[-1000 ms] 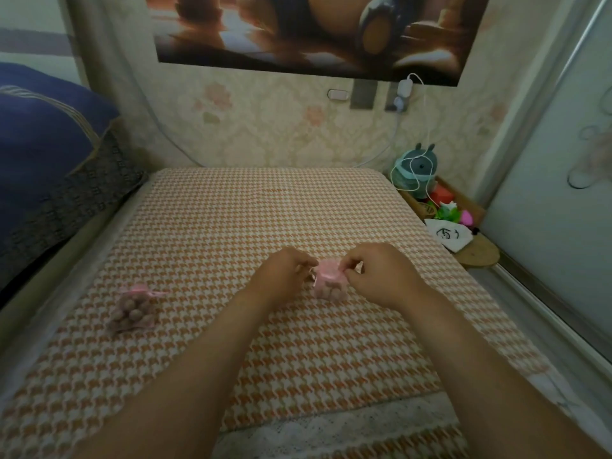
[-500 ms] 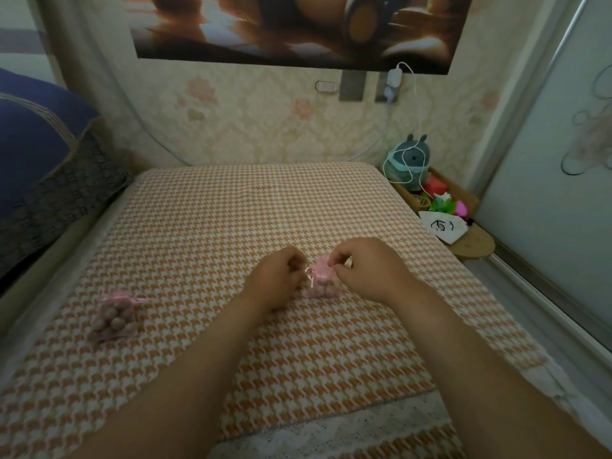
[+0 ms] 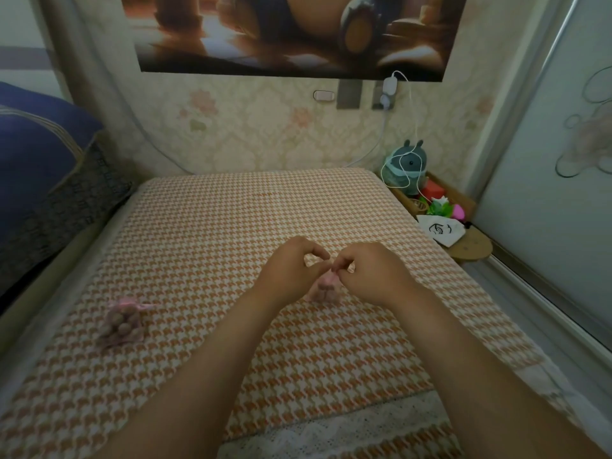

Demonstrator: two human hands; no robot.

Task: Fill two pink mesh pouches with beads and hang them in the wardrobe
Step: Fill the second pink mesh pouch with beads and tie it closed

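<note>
A pink mesh pouch (image 3: 325, 288) with beads inside sits on the houndstooth bed cover (image 3: 212, 233) near the middle. My left hand (image 3: 291, 270) and my right hand (image 3: 371, 276) meet just above it, and both pinch its gathered top between thumb and fingertips. The pouch's neck and strings are mostly hidden by my fingers. A second pink mesh pouch (image 3: 123, 323), full of brownish beads and drawn closed, lies alone on the cover at the left, well away from both hands.
A wooden bedside shelf (image 3: 470, 248) at the right holds a grey plush toy (image 3: 406, 167), a white drawstring bag (image 3: 440, 229) and small colourful items. A pale sliding wardrobe door (image 3: 549, 193) stands at the far right. Dark blue bedding (image 3: 36, 160) is piled at the left.
My hands have drawn closer together over the pouch's top, fingertips now nearly touching. The pouch at the left has stayed where it was.
</note>
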